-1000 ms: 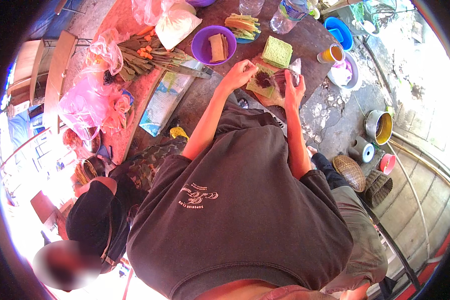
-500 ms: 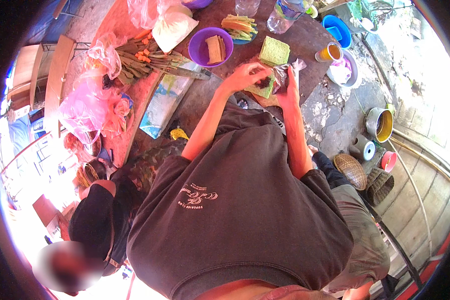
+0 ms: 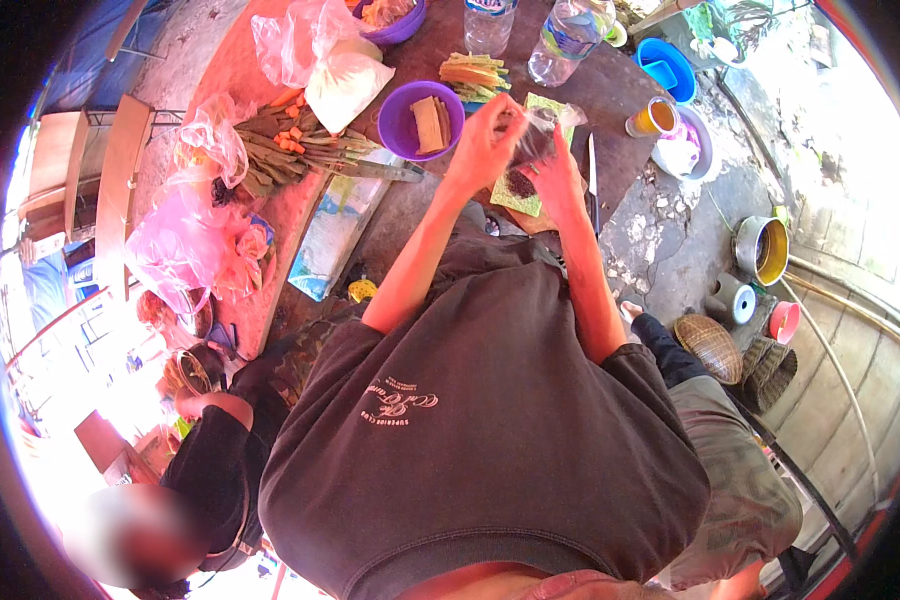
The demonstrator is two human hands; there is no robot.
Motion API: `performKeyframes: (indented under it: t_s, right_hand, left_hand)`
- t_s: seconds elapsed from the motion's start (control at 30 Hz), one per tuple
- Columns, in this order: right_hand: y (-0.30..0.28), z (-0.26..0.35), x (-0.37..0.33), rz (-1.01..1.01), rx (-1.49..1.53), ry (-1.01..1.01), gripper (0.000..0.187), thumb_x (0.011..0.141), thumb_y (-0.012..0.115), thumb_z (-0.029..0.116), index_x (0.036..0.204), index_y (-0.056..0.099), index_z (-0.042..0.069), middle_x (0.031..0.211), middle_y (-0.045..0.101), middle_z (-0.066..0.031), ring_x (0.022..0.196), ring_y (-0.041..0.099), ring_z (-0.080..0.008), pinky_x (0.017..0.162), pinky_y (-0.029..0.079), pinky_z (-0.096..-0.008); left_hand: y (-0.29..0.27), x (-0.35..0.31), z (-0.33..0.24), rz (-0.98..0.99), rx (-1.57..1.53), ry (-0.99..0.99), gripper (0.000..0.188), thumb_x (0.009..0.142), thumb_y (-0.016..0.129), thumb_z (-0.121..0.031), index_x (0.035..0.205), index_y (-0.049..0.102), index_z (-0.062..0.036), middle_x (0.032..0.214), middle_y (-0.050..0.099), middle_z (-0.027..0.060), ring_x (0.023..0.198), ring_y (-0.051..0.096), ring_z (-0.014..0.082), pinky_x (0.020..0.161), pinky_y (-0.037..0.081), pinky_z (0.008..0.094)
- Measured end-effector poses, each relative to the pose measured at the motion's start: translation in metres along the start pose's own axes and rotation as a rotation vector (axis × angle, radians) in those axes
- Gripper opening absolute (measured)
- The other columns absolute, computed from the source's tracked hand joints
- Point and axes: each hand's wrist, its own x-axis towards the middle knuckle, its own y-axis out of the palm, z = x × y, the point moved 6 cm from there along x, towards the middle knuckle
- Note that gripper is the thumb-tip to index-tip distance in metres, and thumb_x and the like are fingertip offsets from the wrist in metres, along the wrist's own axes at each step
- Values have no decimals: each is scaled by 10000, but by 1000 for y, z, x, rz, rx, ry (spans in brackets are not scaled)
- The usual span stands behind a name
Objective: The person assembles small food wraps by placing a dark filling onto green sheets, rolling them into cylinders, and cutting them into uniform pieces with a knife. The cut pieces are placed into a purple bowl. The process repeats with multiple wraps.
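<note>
Above the board, my right hand (image 3: pixel 555 180) grips a small clear plastic bag (image 3: pixel 544 122) with dark contents. On its left side, my left hand (image 3: pixel 488 145) is closed in a pinch at the bag's edge; the fingertips are partly hidden. Under the hands lies a green bread slice (image 3: pixel 504 198) with dark sprinkles (image 3: pixel 520 183) heaped on it. Another green slice (image 3: pixel 536 101) sits just beyond, partly covered by the bag. To the right of my right hand rests a knife (image 3: pixel 592 170) with a dark handle.
A purple bowl (image 3: pixel 392 128) holds brown slices, with a stack of yellow-green strips (image 3: pixel 473 72) behind it. Water bottles (image 3: pixel 560 52) stand at the back, and an orange-filled glass (image 3: pixel 653 118) at right. At left are leafy stalks (image 3: pixel 270 150) and pink bags (image 3: pixel 175 240); a person (image 3: pixel 205 470) sits nearby.
My left hand has risen from the sprinkled slice to the bag. My right hand has shifted left with the bag, over the bread, and the knife has come into view.
</note>
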Motion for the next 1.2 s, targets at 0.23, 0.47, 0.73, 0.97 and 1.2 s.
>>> performKeyframes:
  t_s: [0.23,0.47,0.73,0.97,1.2]
  right_hand:
    - [-24,44,-12,-117,-1044,-388,380,1057,718,261,1367,676,45,1144,741,-105,1002,739,-206,866,589,-359]
    - [-60,32,-23,-240,-1304,-398,275,976,761,123,1232,740,24,1144,774,-132,967,761,-229,869,615,-366]
    - [-57,18,-21,-226,-1392,-455,303,950,679,-17,1245,721,39,1160,714,-194,959,758,-307,764,630,-400]
    - [-51,15,-16,-223,-1407,-507,327,941,671,-49,1256,725,22,1128,677,-181,906,742,-299,720,616,-392]
    - [-48,9,-14,-252,-1506,-473,406,919,711,-44,1291,753,112,1092,644,-182,864,710,-321,786,585,-423]
  left_hand:
    - [-81,53,-25,-157,251,287,174,1083,673,-190,1046,616,-30,1060,768,88,988,707,141,843,554,300]
    - [-155,102,29,-289,225,199,202,1101,626,-203,1032,576,-20,1139,780,147,1056,731,196,891,556,333]
    - [-191,132,104,-300,257,148,160,1075,643,-136,1003,582,-7,998,741,129,960,704,178,885,558,332]
    - [-200,141,125,-247,474,81,208,986,731,-183,1036,636,-5,958,719,185,902,710,350,840,564,437]
    - [-146,107,31,-285,729,334,267,937,741,-141,1160,643,-32,1109,672,198,1069,644,440,918,523,543]
